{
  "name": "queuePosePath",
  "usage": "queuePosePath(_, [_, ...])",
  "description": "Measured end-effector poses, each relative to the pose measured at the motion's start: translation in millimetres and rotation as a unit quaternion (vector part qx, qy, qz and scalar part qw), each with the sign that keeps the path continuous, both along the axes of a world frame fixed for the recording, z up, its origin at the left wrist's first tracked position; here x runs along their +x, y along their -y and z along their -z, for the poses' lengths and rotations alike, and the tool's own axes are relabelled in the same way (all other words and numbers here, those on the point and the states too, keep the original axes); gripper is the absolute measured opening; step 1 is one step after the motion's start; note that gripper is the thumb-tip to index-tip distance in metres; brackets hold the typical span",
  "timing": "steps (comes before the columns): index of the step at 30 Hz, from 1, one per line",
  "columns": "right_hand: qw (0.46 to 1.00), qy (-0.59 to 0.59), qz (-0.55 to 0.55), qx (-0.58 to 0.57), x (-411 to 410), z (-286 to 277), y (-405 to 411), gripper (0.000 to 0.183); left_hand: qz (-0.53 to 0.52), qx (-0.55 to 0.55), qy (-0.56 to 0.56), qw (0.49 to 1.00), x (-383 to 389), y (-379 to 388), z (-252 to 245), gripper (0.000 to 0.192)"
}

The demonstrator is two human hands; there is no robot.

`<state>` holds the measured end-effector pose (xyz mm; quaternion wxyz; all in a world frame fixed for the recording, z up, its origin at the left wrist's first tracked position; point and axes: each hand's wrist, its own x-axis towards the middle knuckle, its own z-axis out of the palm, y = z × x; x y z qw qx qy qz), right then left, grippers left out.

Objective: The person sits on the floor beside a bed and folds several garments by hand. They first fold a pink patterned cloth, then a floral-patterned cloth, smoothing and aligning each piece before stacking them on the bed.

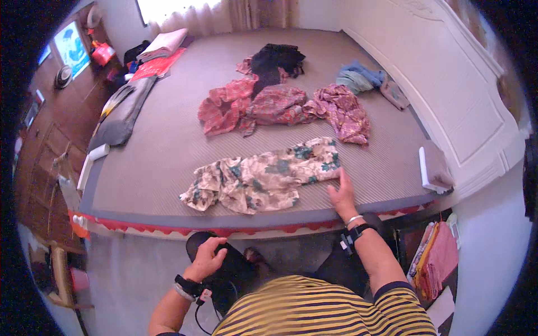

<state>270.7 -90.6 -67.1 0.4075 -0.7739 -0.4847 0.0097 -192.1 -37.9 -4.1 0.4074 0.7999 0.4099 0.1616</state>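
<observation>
A cream floral garment [256,178] with green and brown leaves lies lengthwise near the front of the bed, its left part crumpled and its right part flatter. My right hand [344,193] is at the garment's right end. Its fingertips touch or nearly touch the cloth edge, and the thumb stands apart. My left hand [209,255] is over my dark-clad knee, away from the cloth, with loosely bent fingers and nothing in it. Both wrists wear black straps with small devices.
Behind lie a red checked garment [225,107], a red patterned cloth [279,105], a purple-pink garment [342,111], black clothing [277,61] and blue-green clothes [361,77]. A white headboard panel [445,84] borders the right. Folded cloths [437,260] hang or stack below right.
</observation>
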Motion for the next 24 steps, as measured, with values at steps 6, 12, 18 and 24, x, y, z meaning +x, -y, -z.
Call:
queuePosePath(6, [0.986,-0.152,0.026,-0.057,9,-9,-25,0.037,0.001,0.141,0.029,0.990,-15,-14,0,0.033])
queuePosePath(12, [0.994,-0.093,-0.031,-0.048,13,7,-22,0.017,0.067,0.130,-0.073,0.987,26,-47,-13,0.039])
queuePosePath(18, [0.958,-0.278,0.018,0.069,-19,-25,-27,0.034,0.061,0.179,-0.089,0.978,65,-59,4,0.058])
queuePosePath(24, [0.965,-0.251,0.034,0.066,33,0,-41,0.039,0.121,0.176,-0.255,0.943,116,-53,-12,0.072])
